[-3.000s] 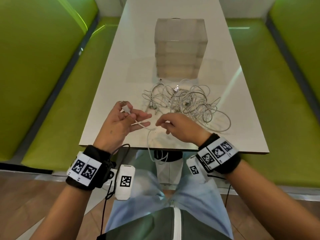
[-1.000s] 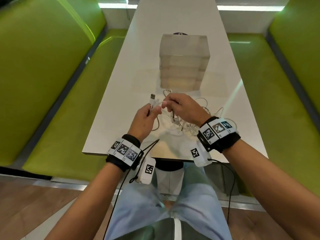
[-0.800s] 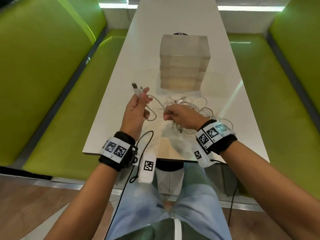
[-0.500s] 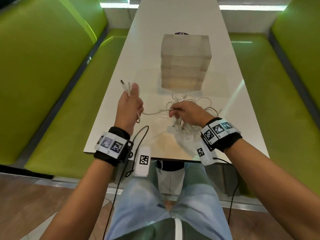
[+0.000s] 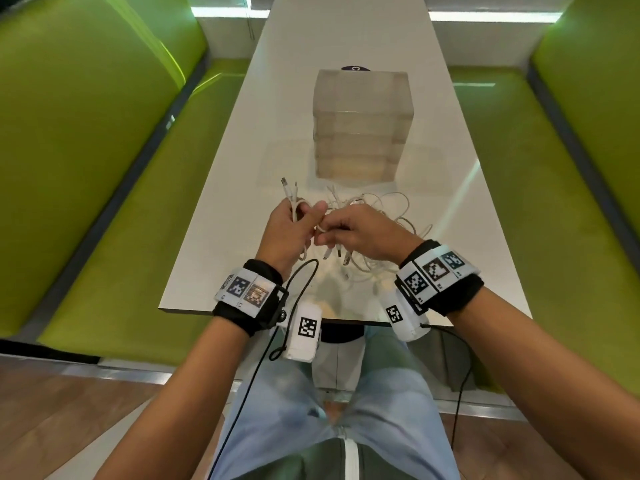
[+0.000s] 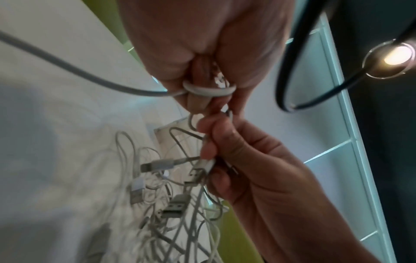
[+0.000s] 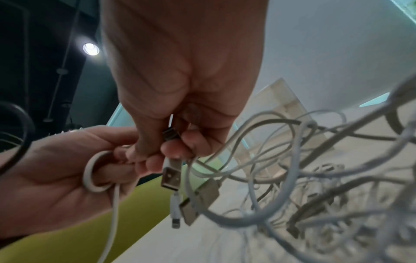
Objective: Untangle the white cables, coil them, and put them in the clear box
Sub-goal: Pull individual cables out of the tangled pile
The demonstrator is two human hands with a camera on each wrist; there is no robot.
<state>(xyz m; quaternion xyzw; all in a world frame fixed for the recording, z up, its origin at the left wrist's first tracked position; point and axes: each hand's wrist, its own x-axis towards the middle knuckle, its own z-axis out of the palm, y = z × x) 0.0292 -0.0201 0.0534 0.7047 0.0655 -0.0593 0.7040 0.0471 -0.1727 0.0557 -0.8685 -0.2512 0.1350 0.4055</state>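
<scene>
Both hands met at the middle of the head view, above the near half of the white table (image 5: pixel 221 188). Left hand (image 5: pixel 289 233) was closed round one white cable (image 6: pixel 209 91), a loop of it wound over a finger, with two plug ends (image 5: pixel 289 188) sticking up past the knuckles. Right hand (image 5: pixel 360 232) pinched several strands of the tangle (image 5: pixel 381 209), and plugs (image 7: pixel 171 178) dangled below its fingertips in the right wrist view.

Green benches (image 5: pixel 104 168) filled both sides of the frame. At upper centre the clear box (image 5: pixel 362 123) stood upright on the table, well apart from the hands, with no cable visibly in it. The tangle lay on the table between box and hands, partly lifted by the right hand.

By my reading, the step in hand was coiling the first freed cable while working it out of the heap; nothing was yet boxed. The next move probably called for the right hand to feed slack toward the left while keeping other strands from riding along, since a snagged plug could drag the whole heap.
</scene>
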